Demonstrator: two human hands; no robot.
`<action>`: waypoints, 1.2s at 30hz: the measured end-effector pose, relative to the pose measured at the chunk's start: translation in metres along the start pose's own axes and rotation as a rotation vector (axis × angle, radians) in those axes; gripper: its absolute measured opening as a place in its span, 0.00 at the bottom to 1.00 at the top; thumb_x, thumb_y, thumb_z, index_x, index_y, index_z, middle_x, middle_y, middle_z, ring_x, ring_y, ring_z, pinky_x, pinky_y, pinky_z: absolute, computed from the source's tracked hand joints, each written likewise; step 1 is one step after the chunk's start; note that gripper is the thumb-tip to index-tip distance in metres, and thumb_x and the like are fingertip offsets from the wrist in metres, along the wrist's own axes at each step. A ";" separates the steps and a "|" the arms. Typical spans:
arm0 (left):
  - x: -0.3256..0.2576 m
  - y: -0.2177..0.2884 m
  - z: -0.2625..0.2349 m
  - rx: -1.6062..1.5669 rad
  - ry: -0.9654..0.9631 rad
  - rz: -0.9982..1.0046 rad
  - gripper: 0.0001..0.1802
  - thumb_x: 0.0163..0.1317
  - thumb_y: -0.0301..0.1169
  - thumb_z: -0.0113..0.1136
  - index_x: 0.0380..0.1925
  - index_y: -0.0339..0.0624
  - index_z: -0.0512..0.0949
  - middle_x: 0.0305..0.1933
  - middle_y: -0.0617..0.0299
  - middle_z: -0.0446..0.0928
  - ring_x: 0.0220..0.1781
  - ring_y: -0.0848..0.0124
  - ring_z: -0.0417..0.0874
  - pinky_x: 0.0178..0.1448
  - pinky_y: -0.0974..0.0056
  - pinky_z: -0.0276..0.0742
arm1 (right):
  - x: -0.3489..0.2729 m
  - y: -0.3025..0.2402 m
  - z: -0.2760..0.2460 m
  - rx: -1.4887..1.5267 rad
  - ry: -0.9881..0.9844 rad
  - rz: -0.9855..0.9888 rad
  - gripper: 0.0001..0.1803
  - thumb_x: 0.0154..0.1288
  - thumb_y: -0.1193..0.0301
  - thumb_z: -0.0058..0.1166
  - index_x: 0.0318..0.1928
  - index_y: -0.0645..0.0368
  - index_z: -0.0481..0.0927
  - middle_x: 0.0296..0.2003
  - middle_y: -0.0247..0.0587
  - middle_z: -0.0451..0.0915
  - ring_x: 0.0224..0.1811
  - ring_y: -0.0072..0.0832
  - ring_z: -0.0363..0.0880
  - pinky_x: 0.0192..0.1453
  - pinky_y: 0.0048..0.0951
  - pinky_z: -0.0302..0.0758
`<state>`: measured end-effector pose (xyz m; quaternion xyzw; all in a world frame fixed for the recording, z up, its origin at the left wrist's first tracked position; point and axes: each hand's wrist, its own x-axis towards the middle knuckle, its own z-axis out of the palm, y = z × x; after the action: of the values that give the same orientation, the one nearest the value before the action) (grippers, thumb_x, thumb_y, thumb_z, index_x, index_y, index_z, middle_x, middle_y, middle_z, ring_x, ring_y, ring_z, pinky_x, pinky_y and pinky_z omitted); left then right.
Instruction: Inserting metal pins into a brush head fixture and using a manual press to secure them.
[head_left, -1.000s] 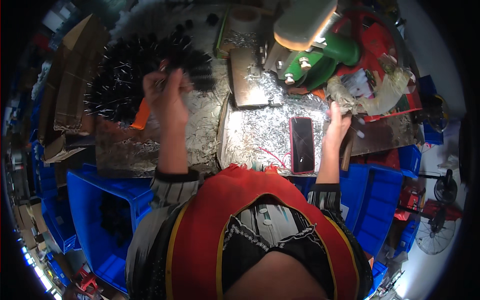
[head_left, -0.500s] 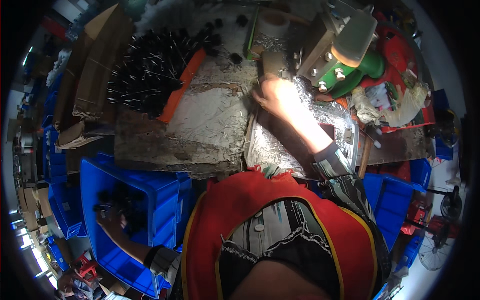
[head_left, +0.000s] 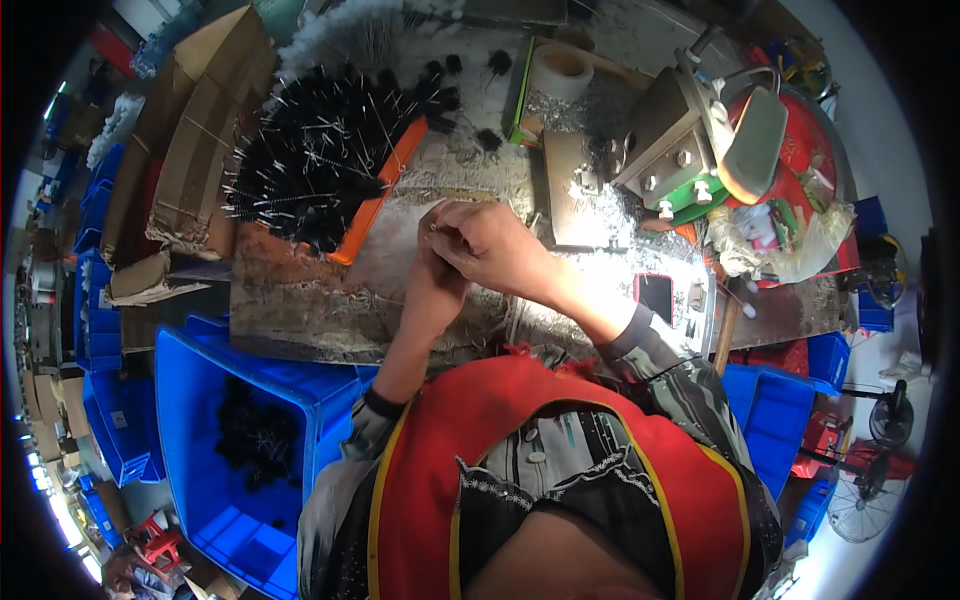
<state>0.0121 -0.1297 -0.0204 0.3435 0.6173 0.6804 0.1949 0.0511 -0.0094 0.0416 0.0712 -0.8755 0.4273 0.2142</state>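
My left hand (head_left: 436, 272) and my right hand (head_left: 505, 252) meet above the worn workbench (head_left: 320, 310), fingers pinched together. A tiny shiny bit shows at the fingertips, but what they hold is mostly hidden. Left of and beyond them, a heap of black bristle brushes (head_left: 310, 150) with thin wire stems fills an orange tray (head_left: 385, 195). More black brushes (head_left: 258, 435) lie in the large blue bin (head_left: 215, 520) at the lower left. Right of my hands stands a bench machine (head_left: 665, 150) with a green base, bolts and a padded lever, a metal plate (head_left: 572, 190) beside it.
A roll of tape (head_left: 562, 70) sits in a green-edged box behind the plate. At right are a phone (head_left: 655, 296), a wooden handle (head_left: 728, 335) and a red bag (head_left: 800, 150). Cardboard boxes (head_left: 200, 150) stand at left; another blue bin (head_left: 765, 410) is at lower right.
My left hand has come up out of the blue bin to the bench. My right hand has moved left and nearer, away from the plate by the machine, and now meets it.
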 end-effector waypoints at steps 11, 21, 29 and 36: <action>0.011 -0.066 -0.011 -0.097 0.288 -0.265 0.08 0.63 0.28 0.49 0.42 0.42 0.70 0.30 0.63 0.75 0.21 0.80 0.71 0.24 0.75 0.67 | 0.080 0.145 -0.011 -1.045 -0.297 0.565 0.11 0.57 0.69 0.44 0.35 0.55 0.80 0.36 0.48 0.81 0.40 0.43 0.80 0.38 0.44 0.76; 0.004 -0.051 -0.017 -0.110 0.257 -0.243 0.09 0.64 0.29 0.46 0.40 0.37 0.69 0.30 0.61 0.74 0.22 0.78 0.76 0.26 0.71 0.70 | 0.050 0.132 -0.033 -0.843 -0.022 0.255 0.13 0.51 0.66 0.51 0.30 0.65 0.77 0.26 0.59 0.77 0.30 0.51 0.77 0.36 0.44 0.72; 0.017 -0.056 -0.007 -0.070 0.196 -0.203 0.05 0.59 0.27 0.51 0.33 0.37 0.71 0.22 0.61 0.73 0.22 0.72 0.76 0.29 0.67 0.72 | 0.059 -0.061 0.029 0.175 -0.013 -0.353 0.07 0.63 0.74 0.45 0.32 0.62 0.77 0.26 0.33 0.76 0.24 0.20 0.71 0.28 0.22 0.67; 0.002 -0.077 -0.023 -0.095 0.246 -0.058 0.07 0.63 0.28 0.49 0.36 0.34 0.71 0.29 0.64 0.74 0.25 0.77 0.74 0.31 0.72 0.71 | 0.079 -0.017 0.039 -0.130 0.052 -0.012 0.09 0.53 0.72 0.57 0.34 0.62 0.74 0.25 0.41 0.75 0.26 0.32 0.78 0.30 0.27 0.73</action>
<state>-0.0177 -0.1327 -0.0951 0.2301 0.6133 0.7399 0.1534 -0.0270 -0.0462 0.0673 0.0513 -0.8951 0.3698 0.2436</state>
